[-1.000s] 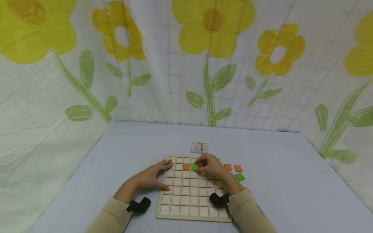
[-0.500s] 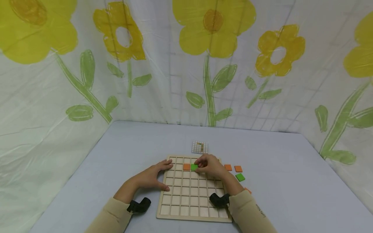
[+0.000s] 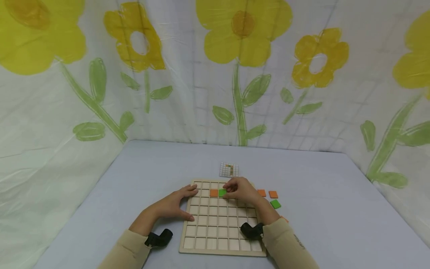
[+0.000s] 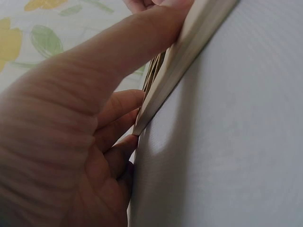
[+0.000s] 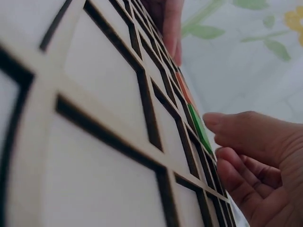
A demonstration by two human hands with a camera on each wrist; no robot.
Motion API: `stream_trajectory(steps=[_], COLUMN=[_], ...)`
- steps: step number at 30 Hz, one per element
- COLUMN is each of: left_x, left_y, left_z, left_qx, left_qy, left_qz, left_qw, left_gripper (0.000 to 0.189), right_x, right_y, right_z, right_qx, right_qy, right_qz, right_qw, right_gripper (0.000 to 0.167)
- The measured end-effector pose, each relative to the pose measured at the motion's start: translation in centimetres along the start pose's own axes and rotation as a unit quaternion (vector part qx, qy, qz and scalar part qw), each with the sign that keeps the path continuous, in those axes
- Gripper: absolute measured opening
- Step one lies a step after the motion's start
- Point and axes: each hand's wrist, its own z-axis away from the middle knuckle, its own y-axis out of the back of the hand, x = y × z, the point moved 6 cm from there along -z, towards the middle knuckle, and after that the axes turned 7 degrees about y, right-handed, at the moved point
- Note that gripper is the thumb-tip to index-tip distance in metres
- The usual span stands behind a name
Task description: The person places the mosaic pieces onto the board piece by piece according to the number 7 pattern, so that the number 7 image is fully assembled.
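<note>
Tile [image 3: 222, 192], green, lies in the board [image 3: 212, 210] by the right hand [image 3: 242, 191], whose grip I cannot tell; the spread left hand [image 3: 172, 204] touches the board's edge, likely steadying it; loose orange tiles [image 3: 273, 194] lie within right-hand reach

1 wooden grid board [image 3: 222, 232] on pale tbl [image 3: 322, 224]; your L hand [image 3: 172, 204], fingers spread, at its L edge. 1 orange tile [image 3: 214, 192], 2nd row from top, 3rd col. from L. 1 green tile [image 3: 221, 192], next cell R; your R hand [image 3: 242, 190], thumb & fingertips at its R side, contact unclear. R of board: orange pair [image 3: 273, 194], loose green tile [image 3: 275, 204] just nearer you, part-hidden orange tile [image 3: 285, 219] by your R sleeve [image 3: 288, 243]. Beyond board: 1 sm. grid card [image 3: 228, 169] w/ coloured sqs. Backdrop: white curtain [image 3: 181, 116], yellow flowers [image 3: 218, 41].
</note>
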Motion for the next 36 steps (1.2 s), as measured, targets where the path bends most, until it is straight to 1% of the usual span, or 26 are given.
stream_trajectory(steps=[2, 4, 7, 10, 16, 22, 29, 36], left_x=[0.0, 0.1, 0.1, 0.1, 0.0, -0.2, -0.2, -0.1], left_y=[0.0, 0.1, 0.1, 0.0, -0.2, -0.1, -0.1, 0.0], left_z=[0.0, 0.0, 0.0, -0.1, -0.1, -0.1, 0.0, 0.1], left_qx=[-0.001, -0.001, -0.001, 0.000, -0.001, 0.002, 0.001, 0.000], left_qy=[-0.003, -0.005, -0.001, 0.000, 0.003, 0.006, 0.013, 0.014], left_qz=[-0.003, -0.005, -0.006, -0.007, -0.006, -0.004, -0.009, -0.003], left_qw=[1.0000, 1.0000, 1.0000, 1.0000, 1.0000, 1.0000, 0.9999, 0.9999], left_gripper=[0.091, 0.091, 0.091, 0.091, 0.090, 0.091, 0.091, 0.091], right_x=[-0.3, -0.6, -0.8, -0.9, -0.8, -0.5, -0.6, -0.4], right_y=[0.2, 0.6, 1.2, 2.1, 4.4, 6.3, 7.5, 8.3], right_z=[0.0, 0.0, 0.1, 0.6, 2.4, 4.2, 6.6, 8.6], right_qx=[-0.001, 0.000, 0.000, 0.005, 0.015, 0.020, 0.010, 0.025], right_qy=[0.007, 0.004, -0.004, -0.014, -0.022, -0.050, -0.032, -0.038], right_qz=[-0.002, -0.010, -0.016, -0.014, -0.005, 0.001, 0.016, 0.045], right_qw=[1.0000, 0.9999, 0.9999, 0.9998, 0.9996, 0.9986, 0.9993, 0.9980], right_gripper=[0.027, 0.028, 0.029, 0.032, 0.037, 0.037, 0.035, 0.035])
